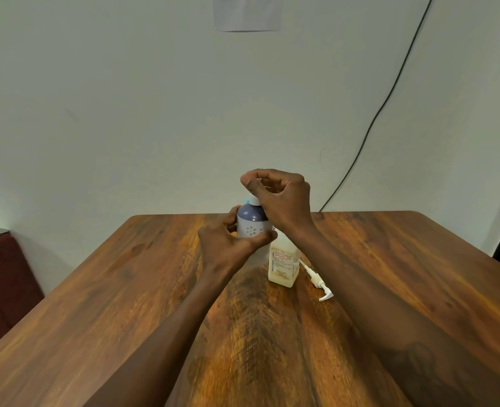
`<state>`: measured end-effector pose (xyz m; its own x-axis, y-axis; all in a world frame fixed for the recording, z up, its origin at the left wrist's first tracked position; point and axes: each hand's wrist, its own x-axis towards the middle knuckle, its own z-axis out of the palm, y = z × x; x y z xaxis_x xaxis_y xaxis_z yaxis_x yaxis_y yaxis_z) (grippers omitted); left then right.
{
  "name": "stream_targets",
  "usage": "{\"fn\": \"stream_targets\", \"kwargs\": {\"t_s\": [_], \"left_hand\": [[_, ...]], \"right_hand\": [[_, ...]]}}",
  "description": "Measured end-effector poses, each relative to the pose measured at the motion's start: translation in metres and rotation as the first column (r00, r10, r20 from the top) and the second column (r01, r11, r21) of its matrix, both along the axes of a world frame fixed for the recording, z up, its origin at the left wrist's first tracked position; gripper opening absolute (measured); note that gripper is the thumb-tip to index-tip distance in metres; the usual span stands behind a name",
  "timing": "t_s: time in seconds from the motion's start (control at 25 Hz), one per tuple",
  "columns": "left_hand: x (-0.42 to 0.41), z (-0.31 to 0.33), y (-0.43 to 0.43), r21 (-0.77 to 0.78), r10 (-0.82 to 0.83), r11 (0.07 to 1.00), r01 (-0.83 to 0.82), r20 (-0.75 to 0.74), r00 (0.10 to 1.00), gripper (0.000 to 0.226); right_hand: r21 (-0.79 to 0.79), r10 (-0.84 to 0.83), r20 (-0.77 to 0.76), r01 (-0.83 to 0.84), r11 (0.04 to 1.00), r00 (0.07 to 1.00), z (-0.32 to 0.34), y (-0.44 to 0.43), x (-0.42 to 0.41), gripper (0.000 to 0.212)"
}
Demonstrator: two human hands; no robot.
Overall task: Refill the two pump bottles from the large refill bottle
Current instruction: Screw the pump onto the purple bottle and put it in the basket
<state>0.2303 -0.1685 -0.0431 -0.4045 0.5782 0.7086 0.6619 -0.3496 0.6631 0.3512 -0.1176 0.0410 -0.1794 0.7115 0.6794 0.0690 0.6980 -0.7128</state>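
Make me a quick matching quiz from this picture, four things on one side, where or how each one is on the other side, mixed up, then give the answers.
Column one:
1. blue-topped bottle
2. square labelled bottle
3. loose white pump
4. black cable

Column two:
A. lying flat on the wooden table
B. running down the wall
C. gripped round its body by the left hand, with the right hand at its cap
D. standing on the table with its pump out

Pairs: 1-C, 2-D, 3-A, 4-B
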Motion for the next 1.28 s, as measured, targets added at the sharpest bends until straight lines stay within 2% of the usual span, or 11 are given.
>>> {"fn": "stream_targets", "kwargs": {"t_s": [0.16,0.36,0.52,0.64,0.8,1.0,1.16,1.28], "left_hand": [[-0.002,0.005,0.002,-0.026,-0.009,1.000,0.009,0.007,1.000,0.082],[-0.012,0.013,0.011,-0.043,-0.090,0.995,0.092,0.038,0.995,0.072],[-0.019,0.032,0.035,-0.011,-0.049,0.999,0.049,-0.005,0.999,0.070],[-0.026,0.042,0.068,-0.026,-0.046,0.999,0.045,-0.041,0.998,0.070],[-0.032,0.041,0.123,-0.047,-0.002,0.999,0.001,-0.016,1.000,0.069],[-0.050,0.032,0.202,-0.051,0.062,0.997,-0.064,-0.042,0.997,0.071],[-0.059,0.017,0.263,-0.184,0.141,0.971,-0.153,-0.073,0.987,0.075],[-0.067,-0.004,0.297,-0.280,0.090,0.954,-0.107,-0.072,0.993,0.060]], "right_hand": [[-0.019,0.051,-0.008,-0.051,0.999,0.999,0.002,0.007,0.003,0.029],[-0.022,0.125,0.030,-0.124,0.992,0.992,0.011,0.023,0.004,0.034],[-0.086,0.251,0.156,-0.240,0.967,0.955,0.025,0.051,0.010,0.057],[-0.043,0.169,0.223,-0.164,0.986,0.960,0.038,0.085,0.005,0.054],[0.046,0.009,0.281,-0.023,0.999,0.960,0.046,0.135,-0.012,0.055],[0.116,-0.044,0.230,0.017,0.993,0.972,0.026,0.203,-0.032,0.045],[0.111,-0.113,0.244,0.088,0.990,0.963,-0.001,0.253,-0.050,0.036],[0.060,-0.133,0.304,0.120,0.991,0.944,-0.029,0.280,-0.058,0.034]]}}
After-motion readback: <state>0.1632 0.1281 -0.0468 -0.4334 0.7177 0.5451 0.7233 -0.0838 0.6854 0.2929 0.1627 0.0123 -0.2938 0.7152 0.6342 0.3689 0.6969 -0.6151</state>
